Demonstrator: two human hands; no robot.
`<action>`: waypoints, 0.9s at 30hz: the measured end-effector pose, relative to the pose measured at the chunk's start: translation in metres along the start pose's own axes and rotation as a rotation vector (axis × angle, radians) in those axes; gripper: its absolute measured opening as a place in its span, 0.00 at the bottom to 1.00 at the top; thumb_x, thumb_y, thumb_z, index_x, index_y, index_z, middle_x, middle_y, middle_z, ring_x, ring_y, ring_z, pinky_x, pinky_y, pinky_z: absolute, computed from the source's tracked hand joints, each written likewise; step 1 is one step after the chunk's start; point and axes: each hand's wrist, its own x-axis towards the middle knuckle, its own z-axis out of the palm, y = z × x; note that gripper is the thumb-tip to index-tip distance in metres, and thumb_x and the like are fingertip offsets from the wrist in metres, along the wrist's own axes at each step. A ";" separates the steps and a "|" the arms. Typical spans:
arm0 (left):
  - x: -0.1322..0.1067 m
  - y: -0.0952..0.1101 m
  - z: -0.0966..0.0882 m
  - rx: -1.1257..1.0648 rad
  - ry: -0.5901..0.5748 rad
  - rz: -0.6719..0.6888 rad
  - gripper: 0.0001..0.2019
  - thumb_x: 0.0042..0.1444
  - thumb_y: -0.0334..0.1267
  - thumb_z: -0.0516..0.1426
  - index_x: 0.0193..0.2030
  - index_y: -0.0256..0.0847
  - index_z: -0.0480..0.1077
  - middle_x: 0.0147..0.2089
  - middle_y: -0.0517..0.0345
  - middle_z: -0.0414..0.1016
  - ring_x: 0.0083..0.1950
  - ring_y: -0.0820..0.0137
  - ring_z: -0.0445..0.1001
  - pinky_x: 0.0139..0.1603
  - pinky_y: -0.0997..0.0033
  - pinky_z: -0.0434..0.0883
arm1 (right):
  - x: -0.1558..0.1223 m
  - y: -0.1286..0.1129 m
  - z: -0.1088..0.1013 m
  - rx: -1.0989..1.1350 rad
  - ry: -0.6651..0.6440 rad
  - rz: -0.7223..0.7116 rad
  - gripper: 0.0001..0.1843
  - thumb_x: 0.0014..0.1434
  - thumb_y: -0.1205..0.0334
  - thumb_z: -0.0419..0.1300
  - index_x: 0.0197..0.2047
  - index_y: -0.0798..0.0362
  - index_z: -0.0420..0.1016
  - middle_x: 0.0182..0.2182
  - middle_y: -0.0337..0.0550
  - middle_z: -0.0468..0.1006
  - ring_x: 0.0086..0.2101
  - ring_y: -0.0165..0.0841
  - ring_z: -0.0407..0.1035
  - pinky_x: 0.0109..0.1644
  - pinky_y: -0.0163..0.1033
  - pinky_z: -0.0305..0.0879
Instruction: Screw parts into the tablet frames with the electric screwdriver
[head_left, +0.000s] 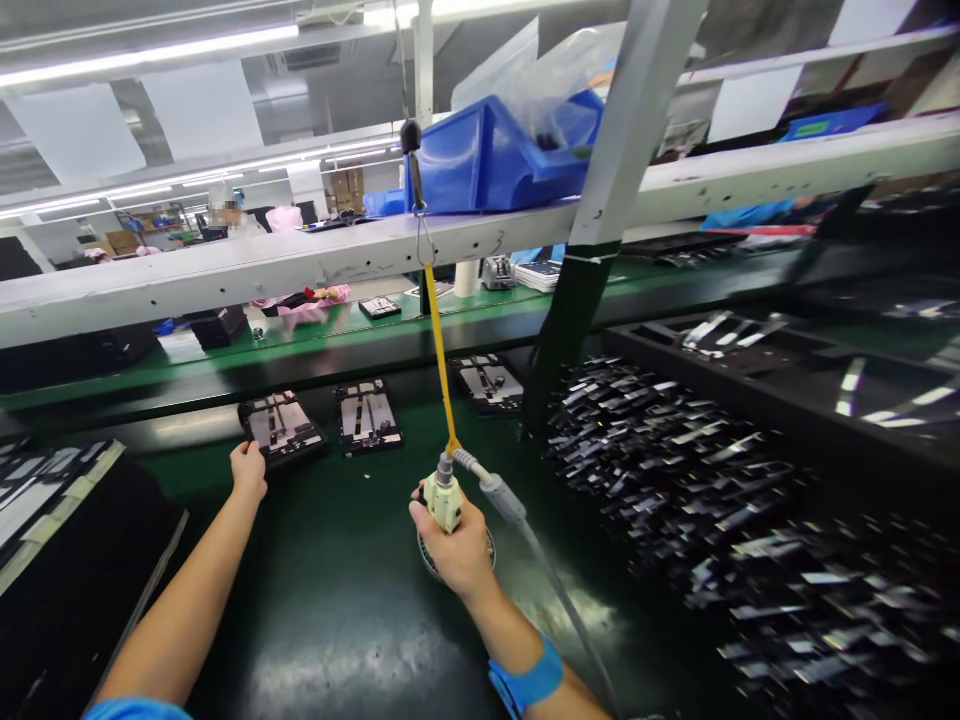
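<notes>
My left hand (249, 470) is closed on the near-left edge of an opened tablet (283, 425), its inner parts exposed; this tablet sits slightly tilted at the far side of the green bench. My right hand (457, 545) is wrapped round a cream electric screwdriver (444, 497), held upright. A yellow strap (439, 350) runs up from its top, and a grey cable (555, 575) leads off to the right. The tool's tip is hidden behind the hand. Partly covered by that hand is a round dish (491, 552). A second opened tablet (367, 415) lies between my hands.
Another opened tablet (486, 384) rests by the dark post (562, 330). Rows of small dark parts (675, 450) fill the right side, beside a black tray (750, 380). A black stack (75, 560) stands at left. Overhead, a white beam (300, 265) carries a blue bin (480, 160).
</notes>
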 end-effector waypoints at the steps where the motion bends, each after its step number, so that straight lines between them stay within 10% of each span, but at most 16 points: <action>1: -0.009 -0.005 -0.011 -0.063 -0.016 -0.034 0.20 0.70 0.44 0.58 0.64 0.38 0.68 0.57 0.47 0.75 0.51 0.63 0.78 0.50 0.57 0.80 | 0.001 0.002 0.000 -0.002 0.003 -0.005 0.10 0.59 0.52 0.65 0.39 0.49 0.79 0.34 0.42 0.84 0.35 0.38 0.79 0.42 0.42 0.77; 8: -0.122 -0.050 -0.083 -0.353 -0.268 -0.174 0.21 0.68 0.38 0.55 0.67 0.50 0.64 0.50 0.55 0.81 0.44 0.67 0.83 0.44 0.66 0.81 | 0.003 0.009 0.002 0.021 0.005 0.011 0.13 0.59 0.51 0.65 0.42 0.49 0.78 0.36 0.42 0.84 0.36 0.38 0.79 0.46 0.44 0.77; 16: -0.213 -0.093 -0.108 -0.239 -0.588 -0.188 0.28 0.64 0.50 0.56 0.69 0.48 0.61 0.50 0.52 0.81 0.45 0.62 0.83 0.47 0.59 0.80 | 0.007 0.010 0.004 0.030 0.061 0.015 0.13 0.59 0.50 0.66 0.39 0.51 0.78 0.35 0.42 0.83 0.34 0.37 0.77 0.45 0.43 0.75; 22: -0.184 -0.066 -0.125 0.396 -0.586 0.650 0.21 0.63 0.48 0.59 0.60 0.44 0.72 0.59 0.45 0.76 0.63 0.53 0.73 0.64 0.49 0.72 | 0.005 0.014 0.006 0.030 0.063 0.027 0.13 0.59 0.50 0.66 0.40 0.50 0.78 0.35 0.42 0.82 0.35 0.37 0.77 0.45 0.42 0.74; 27: -0.180 -0.013 -0.102 0.873 -0.988 1.156 0.17 0.62 0.30 0.55 0.57 0.41 0.72 0.53 0.45 0.78 0.56 0.55 0.76 0.58 0.54 0.73 | 0.002 0.012 0.006 0.028 0.028 0.029 0.12 0.59 0.51 0.66 0.40 0.50 0.78 0.35 0.42 0.83 0.35 0.37 0.78 0.46 0.42 0.75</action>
